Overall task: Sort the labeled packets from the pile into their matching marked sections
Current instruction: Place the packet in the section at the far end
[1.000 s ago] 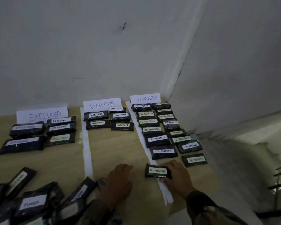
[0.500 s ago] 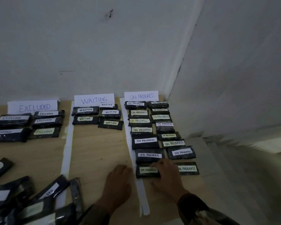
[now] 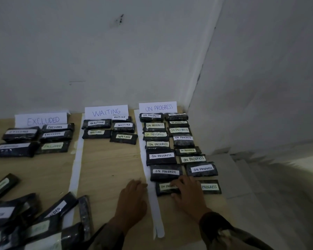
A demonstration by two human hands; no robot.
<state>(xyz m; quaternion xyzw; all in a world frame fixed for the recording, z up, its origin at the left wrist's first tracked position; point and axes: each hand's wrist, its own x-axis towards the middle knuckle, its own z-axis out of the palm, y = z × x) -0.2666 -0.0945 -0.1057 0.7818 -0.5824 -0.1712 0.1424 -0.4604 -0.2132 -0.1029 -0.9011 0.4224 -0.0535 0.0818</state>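
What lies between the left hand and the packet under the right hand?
In the head view, only the white paper strip lies between the left hand and the packet.

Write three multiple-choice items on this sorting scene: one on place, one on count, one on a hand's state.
1. The packet under the right hand lies in which section? A EXCLUDED B WAITING C ON PROGRESS
2. How many packets lie in the WAITING section? A three B five C eight
3. The left hand is: A gripping a packet B resting on the table, holding nothing C raised in the air
Answers: C, it sits in the ON PROGRESS rows; B, five WAITING labels show; B, relaxed fingers lie on bare wood.
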